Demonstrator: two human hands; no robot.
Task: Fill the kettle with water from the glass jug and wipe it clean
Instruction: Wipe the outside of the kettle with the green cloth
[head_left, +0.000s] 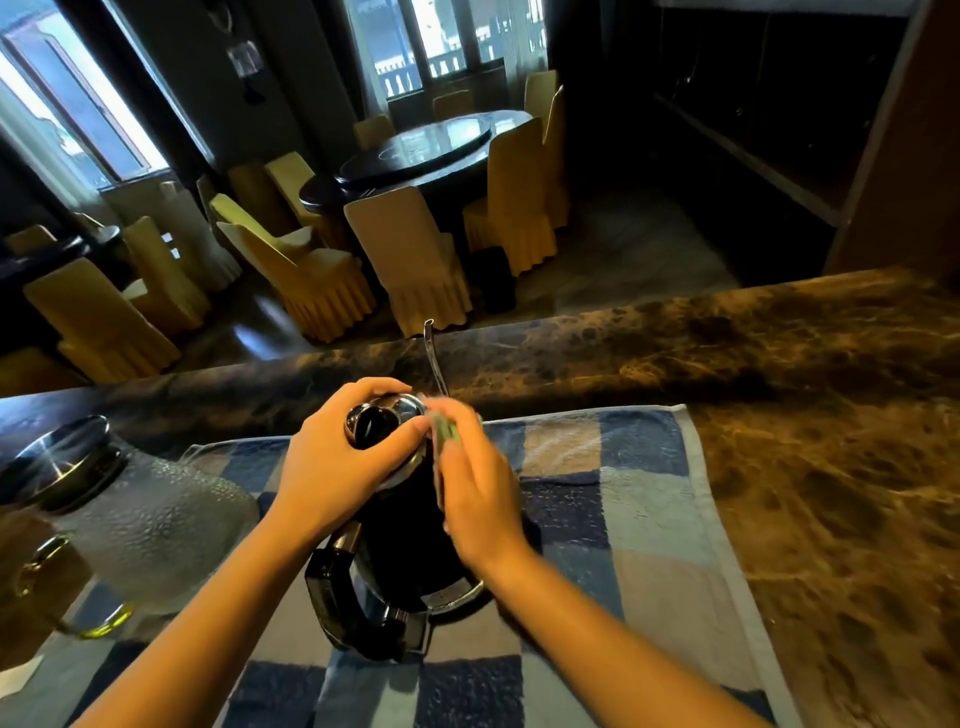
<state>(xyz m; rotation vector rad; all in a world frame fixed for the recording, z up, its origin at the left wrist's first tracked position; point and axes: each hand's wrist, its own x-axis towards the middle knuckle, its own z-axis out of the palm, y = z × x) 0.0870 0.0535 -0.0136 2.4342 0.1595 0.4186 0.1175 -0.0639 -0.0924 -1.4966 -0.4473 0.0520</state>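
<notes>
kettle (402, 535) black, center of frame, upright on blue checked towel (623, 493) over marble counter (779, 389). handle (337, 597) points to lower left, thin spout (434, 353) rises toward top center. left hand (337, 457) on top of kettle, fingers curled round the shiny lid (387, 418), thumb on the near side, fingertips over the far rim, so the lid sits right under the palm and fingers. right hand (478, 493) just right of the lid, against the kettle's upper right side, fingers bent and pinching a small greenish cloth (445, 430) pressed to the kettle next to the left thumb; hand is motion-blurred, exact finger lay unclear. hands nearly touch. glass jug (145, 519) with metal cap at left edge on the towel, apart from both hands. covered chairs (410, 260) and round table (426, 150) in upper half.
</notes>
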